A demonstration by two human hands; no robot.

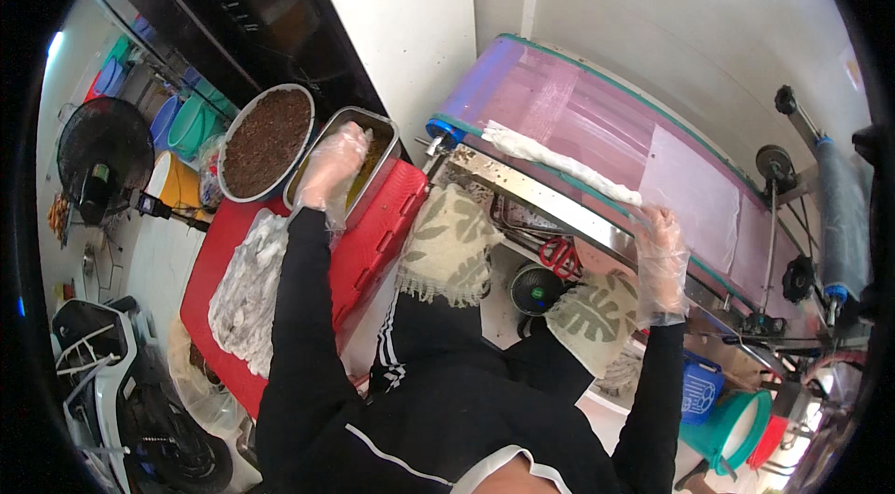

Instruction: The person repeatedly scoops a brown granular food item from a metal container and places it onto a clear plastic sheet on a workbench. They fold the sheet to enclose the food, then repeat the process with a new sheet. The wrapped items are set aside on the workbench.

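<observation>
My left hand (334, 162), in a clear plastic glove, reaches into a rectangular metal pan (391, 137) that holds a yellow, oily-looking liquid. Its fingertips are partly hidden, so whether they hold anything is unclear. Along the near edge of a pinkish conveyor belt (552, 99) lies a long white strip (559, 162), apparently dough. My right hand (663, 249), gloved the same way, pinches the strip's thin right end at the belt's edge. A translucent sheet (689, 193) lies on the belt just beyond that hand.
A round tub of dark brown crumbly filling (267, 144) stands left of the pan. Nearer me, a greyish-white mass under plastic (248, 291) rests on a red surface (234, 361). Red-handled scissors (559, 256) and a small fan (537, 290) sit below the belt. A plastic-film roll (842, 214) stands right.
</observation>
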